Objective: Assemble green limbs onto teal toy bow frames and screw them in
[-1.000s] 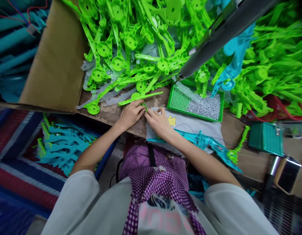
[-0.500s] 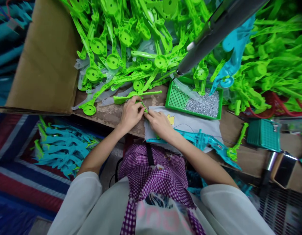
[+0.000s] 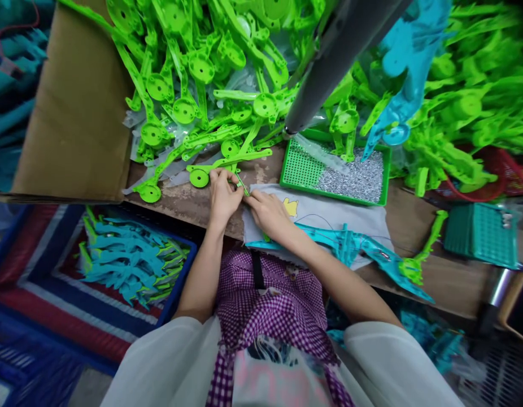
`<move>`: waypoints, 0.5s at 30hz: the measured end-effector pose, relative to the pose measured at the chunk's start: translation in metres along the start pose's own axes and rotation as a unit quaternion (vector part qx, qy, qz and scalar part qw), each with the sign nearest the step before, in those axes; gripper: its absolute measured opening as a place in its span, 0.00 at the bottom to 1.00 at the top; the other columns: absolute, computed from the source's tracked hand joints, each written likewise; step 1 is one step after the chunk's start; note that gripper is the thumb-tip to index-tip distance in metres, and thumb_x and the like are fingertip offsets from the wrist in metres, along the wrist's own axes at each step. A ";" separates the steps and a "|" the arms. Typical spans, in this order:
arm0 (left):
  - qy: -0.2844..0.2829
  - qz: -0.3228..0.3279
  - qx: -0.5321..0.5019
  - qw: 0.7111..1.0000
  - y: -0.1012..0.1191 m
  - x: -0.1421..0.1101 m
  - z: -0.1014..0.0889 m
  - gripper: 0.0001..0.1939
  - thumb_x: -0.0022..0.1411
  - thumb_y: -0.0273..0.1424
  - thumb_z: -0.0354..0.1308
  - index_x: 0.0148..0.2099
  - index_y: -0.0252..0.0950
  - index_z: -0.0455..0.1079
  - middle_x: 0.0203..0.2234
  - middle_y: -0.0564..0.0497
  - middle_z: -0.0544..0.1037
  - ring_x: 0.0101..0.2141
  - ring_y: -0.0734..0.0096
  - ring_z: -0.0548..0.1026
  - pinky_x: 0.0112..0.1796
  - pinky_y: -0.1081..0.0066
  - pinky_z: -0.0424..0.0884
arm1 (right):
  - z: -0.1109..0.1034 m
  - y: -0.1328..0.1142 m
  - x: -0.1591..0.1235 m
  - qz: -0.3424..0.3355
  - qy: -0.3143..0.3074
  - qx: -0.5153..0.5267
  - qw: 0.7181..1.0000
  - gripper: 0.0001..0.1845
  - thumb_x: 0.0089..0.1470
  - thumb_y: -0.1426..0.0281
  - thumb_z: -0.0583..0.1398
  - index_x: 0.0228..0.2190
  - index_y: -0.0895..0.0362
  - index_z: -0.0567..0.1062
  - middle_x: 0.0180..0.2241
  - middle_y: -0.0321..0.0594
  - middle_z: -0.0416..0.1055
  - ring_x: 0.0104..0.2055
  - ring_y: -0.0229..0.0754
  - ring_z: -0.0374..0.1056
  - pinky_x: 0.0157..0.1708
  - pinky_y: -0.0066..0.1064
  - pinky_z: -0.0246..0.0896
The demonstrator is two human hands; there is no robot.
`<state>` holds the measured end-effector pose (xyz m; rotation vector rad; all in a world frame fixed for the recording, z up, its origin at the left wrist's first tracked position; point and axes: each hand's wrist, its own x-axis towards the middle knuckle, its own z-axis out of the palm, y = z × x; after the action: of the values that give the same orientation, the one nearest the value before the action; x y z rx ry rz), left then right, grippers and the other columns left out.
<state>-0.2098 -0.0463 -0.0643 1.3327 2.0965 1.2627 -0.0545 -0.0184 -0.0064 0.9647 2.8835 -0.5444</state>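
From where I stand, light's fairly even over the counter (image 3: 181, 200); v. dim underneath, top-rt corner near black. Metal bits (image 3: 358, 181) glint. Rt-hand lime heap (image 3: 460, 107) blurry, edges stretched wide-angle.

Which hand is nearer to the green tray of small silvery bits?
Right. The right hand is over the grey cloth, in front of the green tray and slightly to its left. The left hand is farther left.
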 end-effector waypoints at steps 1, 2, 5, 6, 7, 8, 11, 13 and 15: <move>-0.001 0.005 0.004 1.000 -0.003 0.000 0.001 0.11 0.54 0.21 0.61 0.37 0.37 0.63 0.43 0.49 0.66 0.23 0.83 0.66 0.30 0.70 0.75 | 0.001 0.000 0.000 -0.001 0.007 0.001 1.000 0.23 0.66 0.75 0.44 0.50 0.56 0.75 0.43 0.49 0.73 0.43 0.49 0.66 0.38 0.38 0.53; 0.000 0.010 0.008 1.000 -0.006 0.001 0.003 0.11 0.54 0.21 0.61 0.38 0.37 0.63 0.43 0.49 0.65 0.24 0.83 0.67 0.30 0.70 0.74 | 0.002 0.000 0.000 -0.002 0.014 0.003 1.000 0.23 0.66 0.76 0.44 0.50 0.56 0.75 0.43 0.49 0.73 0.43 0.49 0.66 0.39 0.38 0.53; 0.016 0.023 0.023 0.999 -0.012 0.003 0.005 0.12 0.54 0.21 0.61 0.38 0.38 0.62 0.43 0.49 0.65 0.26 0.81 0.68 0.29 0.71 0.74 | 0.004 0.000 0.000 -0.007 0.029 0.011 0.999 0.23 0.65 0.77 0.44 0.49 0.56 0.75 0.43 0.49 0.74 0.43 0.49 0.66 0.39 0.38 0.53; 0.020 0.027 0.027 0.999 -0.013 0.004 0.005 0.12 0.54 0.22 0.61 0.37 0.38 0.62 0.43 0.49 0.65 0.26 0.81 0.69 0.29 0.72 0.74 | 0.004 0.001 0.000 -0.007 0.030 0.014 0.999 0.23 0.65 0.77 0.43 0.49 0.56 0.75 0.43 0.49 0.74 0.43 0.49 0.66 0.40 0.39 0.53; 0.022 0.031 0.029 0.999 -0.014 0.005 0.005 0.12 0.54 0.22 0.62 0.37 0.37 0.62 0.43 0.49 0.65 0.27 0.80 0.69 0.29 0.73 0.74 | 0.004 0.001 0.000 -0.007 0.030 0.016 0.999 0.24 0.65 0.77 0.44 0.49 0.57 0.75 0.43 0.49 0.74 0.43 0.48 0.66 0.40 0.39 0.53; 0.020 0.034 0.026 0.999 -0.015 0.006 0.004 0.13 0.53 0.22 0.62 0.37 0.37 0.62 0.43 0.49 0.65 0.29 0.80 0.70 0.29 0.73 0.74 | 0.004 0.001 0.000 -0.009 0.029 0.019 0.999 0.23 0.65 0.77 0.44 0.49 0.57 0.75 0.43 0.48 0.74 0.43 0.48 0.66 0.40 0.39 0.53; 0.009 0.031 0.004 0.999 -0.017 0.008 0.002 0.14 0.52 0.22 0.64 0.35 0.37 0.61 0.42 0.49 0.65 0.31 0.79 0.71 0.30 0.75 0.74 | 0.004 0.003 0.000 -0.020 0.035 0.027 0.999 0.23 0.65 0.76 0.44 0.50 0.55 0.75 0.43 0.48 0.74 0.43 0.49 0.66 0.40 0.39 0.53; 0.006 0.030 -0.001 1.000 -0.020 0.008 0.000 0.14 0.52 0.23 0.65 0.35 0.37 0.61 0.42 0.49 0.65 0.31 0.80 0.71 0.31 0.75 0.75 | 0.004 0.003 0.000 -0.022 0.039 0.029 0.999 0.24 0.65 0.76 0.44 0.51 0.55 0.75 0.43 0.48 0.74 0.43 0.49 0.65 0.40 0.39 0.53; 0.003 0.037 0.008 0.999 -0.024 0.008 0.000 0.14 0.54 0.24 0.65 0.36 0.37 0.61 0.43 0.49 0.65 0.31 0.80 0.70 0.32 0.75 0.75 | 0.004 0.003 0.000 -0.019 0.034 0.030 0.999 0.24 0.66 0.76 0.43 0.51 0.55 0.74 0.44 0.48 0.74 0.44 0.49 0.65 0.40 0.39 0.52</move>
<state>-0.2264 -0.0437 -0.0825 1.4284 2.0825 1.2829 -0.0525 -0.0174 -0.0114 0.9573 2.9669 -0.6155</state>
